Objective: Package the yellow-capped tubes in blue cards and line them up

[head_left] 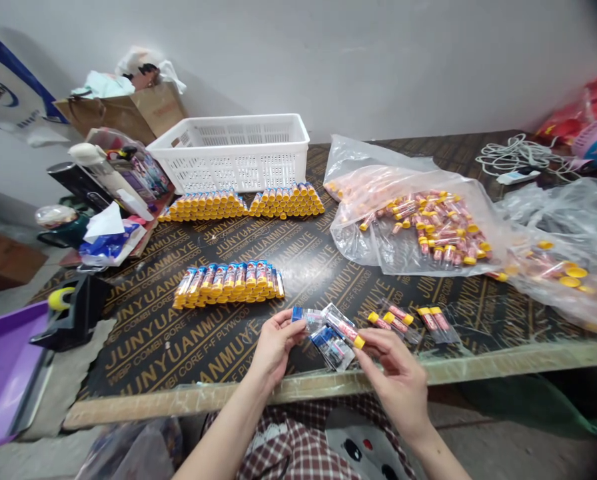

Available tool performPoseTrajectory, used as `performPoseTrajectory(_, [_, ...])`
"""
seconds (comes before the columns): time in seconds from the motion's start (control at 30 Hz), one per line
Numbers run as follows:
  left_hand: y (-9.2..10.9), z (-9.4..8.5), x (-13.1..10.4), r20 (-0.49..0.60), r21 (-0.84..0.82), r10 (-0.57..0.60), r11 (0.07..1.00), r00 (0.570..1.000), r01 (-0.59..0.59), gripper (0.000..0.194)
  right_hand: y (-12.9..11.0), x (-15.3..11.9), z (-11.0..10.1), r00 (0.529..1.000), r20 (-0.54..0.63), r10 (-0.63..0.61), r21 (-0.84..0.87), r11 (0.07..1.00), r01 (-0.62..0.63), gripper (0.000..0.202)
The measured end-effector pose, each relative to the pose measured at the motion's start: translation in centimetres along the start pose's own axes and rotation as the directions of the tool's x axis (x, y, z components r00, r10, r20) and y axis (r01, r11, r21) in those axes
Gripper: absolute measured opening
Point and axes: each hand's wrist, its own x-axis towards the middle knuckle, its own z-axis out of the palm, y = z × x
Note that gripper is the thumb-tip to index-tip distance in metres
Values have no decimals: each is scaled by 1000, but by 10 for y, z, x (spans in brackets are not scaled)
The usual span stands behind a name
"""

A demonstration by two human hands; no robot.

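Observation:
My left hand (274,343) pinches a clear plastic sleeve (312,320) with a blue end, just above the table's front edge. My right hand (398,377) has its thumb and fingers on the yellow-capped end of a small pink-filled tube (347,329). The tube points up and left towards the sleeve; whether the two touch I cannot tell. Under both hands lies a small pile of flat blue-and-clear sleeves (334,352). Right of it are several loose yellow-capped tubes (398,319) and a pair of tubes (437,321) side by side.
Blue-labelled tubes (233,283) lie stacked mid-table, with more stacks (288,202) before a white basket (238,170). A plastic bag (403,250) spills tubes on the right. A tape dispenser (71,310), bottles (98,163) and a purple bin (13,367) are at left.

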Motion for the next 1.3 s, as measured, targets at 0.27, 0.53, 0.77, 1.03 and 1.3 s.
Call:
performPoseTrajectory(0.27, [-1, -5, 3, -117, -55, 2, 998, 993, -9, 35, 2, -3, 5, 988, -38, -147, -124, 982, 142, 27])
performPoseTrajectory(0.53, [-2, -5, 2, -169, -44, 23, 999, 985, -31, 37, -1, -4, 8, 974, 16, -227, -135, 964, 227, 34])
performPoseTrajectory(0.77, [-6, 3, -7, -32, 5, 139, 990, 990, -139, 31, -2, -8, 12, 951, 184, -249, -89, 959, 269, 37])
performPoseTrajectory(1.03, [-4, 10, -22, 183, 81, -35, 997, 983, 20, 43, 3, -3, 13, 931, 295, -215, -111, 960, 257, 61])
performPoseTrajectory(1.3, [-9, 14, -34, 273, 251, -187, 961, 944, 118, 35, 0, 5, 12, 853, 482, -201, 18, 975, 220, 84])
